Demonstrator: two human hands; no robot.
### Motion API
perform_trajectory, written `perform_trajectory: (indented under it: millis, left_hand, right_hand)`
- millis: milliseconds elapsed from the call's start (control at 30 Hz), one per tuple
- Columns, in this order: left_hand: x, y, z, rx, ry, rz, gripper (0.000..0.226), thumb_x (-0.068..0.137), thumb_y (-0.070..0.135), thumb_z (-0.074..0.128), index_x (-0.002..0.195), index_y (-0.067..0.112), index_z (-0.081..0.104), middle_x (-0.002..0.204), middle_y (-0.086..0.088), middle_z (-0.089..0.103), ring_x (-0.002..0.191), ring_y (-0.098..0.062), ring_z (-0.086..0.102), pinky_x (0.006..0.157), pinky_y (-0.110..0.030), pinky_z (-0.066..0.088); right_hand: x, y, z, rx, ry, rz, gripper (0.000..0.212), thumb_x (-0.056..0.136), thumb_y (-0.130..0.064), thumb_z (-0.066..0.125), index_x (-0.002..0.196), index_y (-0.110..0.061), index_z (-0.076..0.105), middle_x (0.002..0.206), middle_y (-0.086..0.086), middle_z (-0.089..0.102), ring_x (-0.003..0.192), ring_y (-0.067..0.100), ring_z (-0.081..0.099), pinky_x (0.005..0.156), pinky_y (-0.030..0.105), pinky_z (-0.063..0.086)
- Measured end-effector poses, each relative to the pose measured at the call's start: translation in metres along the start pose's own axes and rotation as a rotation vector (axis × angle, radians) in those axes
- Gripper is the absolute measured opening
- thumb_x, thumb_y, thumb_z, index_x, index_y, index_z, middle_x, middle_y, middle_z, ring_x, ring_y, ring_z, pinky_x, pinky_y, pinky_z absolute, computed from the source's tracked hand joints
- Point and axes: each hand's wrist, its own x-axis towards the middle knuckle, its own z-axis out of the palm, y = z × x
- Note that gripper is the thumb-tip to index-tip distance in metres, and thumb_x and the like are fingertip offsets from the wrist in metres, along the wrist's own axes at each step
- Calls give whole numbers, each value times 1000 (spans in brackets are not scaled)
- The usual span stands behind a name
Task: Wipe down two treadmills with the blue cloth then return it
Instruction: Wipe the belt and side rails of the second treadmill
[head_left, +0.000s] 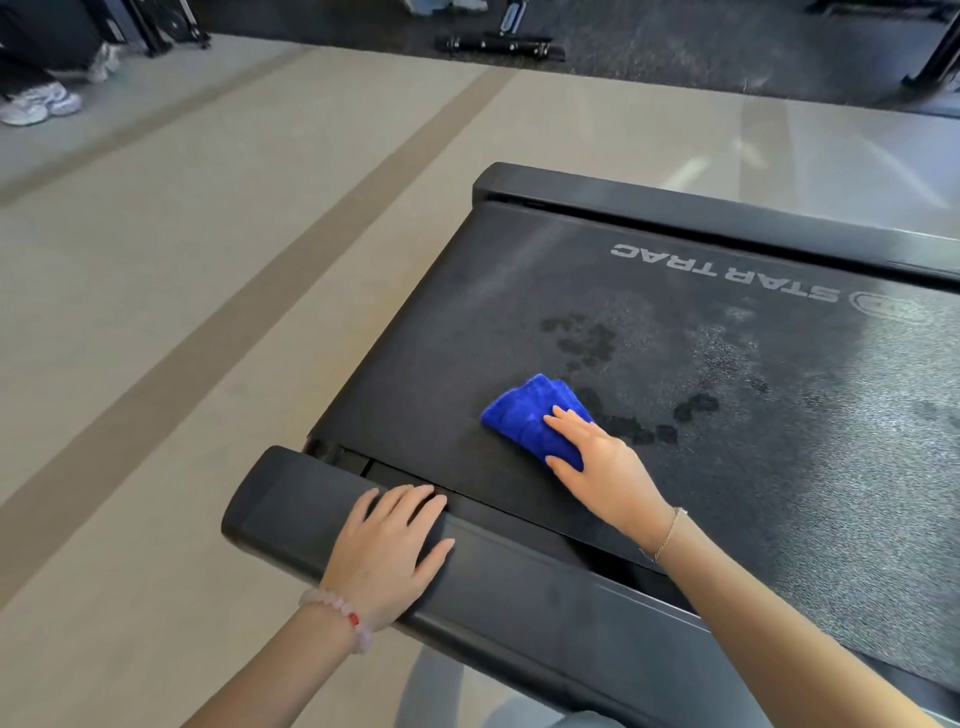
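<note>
**Right grip (597, 457) flat on the blue cloth (524, 415), left grip (384, 545) braced on the rail**

Right grip lies with its fingers straight and close together across the near half of the folded blue cloth, pressing it onto the treadmill belt (675, 519) rather than curling round it; the thumb runs along the cloth's near edge. The cloth sits toward the rear end of the belt, nearer the close side, and pokes out ahead of the fingertips and to their left.

Left grip rests palm down, fingers loosely spread, on the near side rail (291, 499), holding nothing. It is well apart from the cloth, so the wiping belongs to the right grip alone.

What the coming stroke turns on, as I judge it: dark damp blotches (582, 343) lie on the belt just beyond the cloth and off to its right, some just beside its far edge. The belt's long axis runs away to the right, past the STAR TRAC lettering (727, 275), so a push forward and rightward would carry the cloth over them.

Only this one treadmill shows, with a pale floor (156, 312) around it and someone's white shoes (39, 104) at the far left. With wet patches left here, the task looks well short of finished.
</note>
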Motion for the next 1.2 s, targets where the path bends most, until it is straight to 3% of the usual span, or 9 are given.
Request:
perform_trajectory:
  millis: [133,333,600,833,1000,1200]
  left_hand:
    - [2,-5,0,-26,9,-30,69,96,52,7,109,22,68,109,7,67,101,-13,64,89,-39,49]
    - [8,-19,5,-48,73,-54,46,89,45,34,108,21,68,108,7,67,101,-12,63,92,-38,48]
    - [8,-34,8,-88,162,-97,42,87,40,37,105,18,69,106,5,68,98,-13,64,92,-34,46]
    - [2,-44,11,-67,121,-214,50,86,47,36,115,16,63,119,-1,62,107,-20,60,96,-37,43]
    - [2,-43,14,-67,100,-238,51,88,47,34,118,16,61,123,-1,59,113,-19,57,103,-38,36]
    - [3,-43,16,-56,94,-261,51,88,49,34,118,18,61,123,0,59,114,-18,56,104,-36,33]
  right_hand:
    - [2,5,5,-29,10,-18,53,91,-31,55,141,-30,36,151,-16,27,140,3,22,105,26,34]
    - [28,12,3,11,21,-12,52,88,-29,60,137,-30,42,148,-15,35,140,6,25,106,34,37]
    - [88,6,12,17,81,55,51,88,-31,59,136,-29,43,147,-10,39,138,12,31,101,34,36]
    - [108,-17,20,-20,78,-10,45,91,-25,55,135,-27,46,142,-7,45,133,15,37,98,32,36]
    - [96,-25,26,-10,79,-49,41,94,-22,51,135,-27,47,145,-12,41,139,9,28,102,34,33]
    - [76,-43,23,70,-26,-122,40,94,-24,54,133,-29,49,143,-10,44,136,8,33,108,27,25]
